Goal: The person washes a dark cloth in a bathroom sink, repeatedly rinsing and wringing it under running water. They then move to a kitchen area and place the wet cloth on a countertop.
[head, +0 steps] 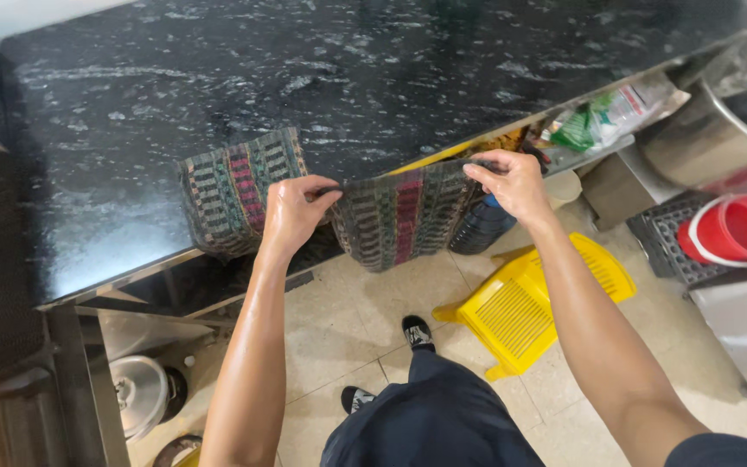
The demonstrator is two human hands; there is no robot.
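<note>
A striped woven cloth (235, 186) in grey, green and dark red lies partly on the black speckled stone counter (218, 78). Its near part hangs over the counter's front edge. My left hand (291, 212) pinches the cloth's upper edge near the middle. My right hand (512, 182) pinches the same edge at the right end, holding that stretch taut between both hands. The left part of the cloth rests flat on the counter.
Below the counter's edge are a yellow plastic stool (529, 303), a dark bottle (482, 225), a red bucket (737, 229) on a grey crate, a large steel pot (711, 138) and plastic bags (607, 117). A steel pot with lid (140, 393) sits at lower left on the tiled floor.
</note>
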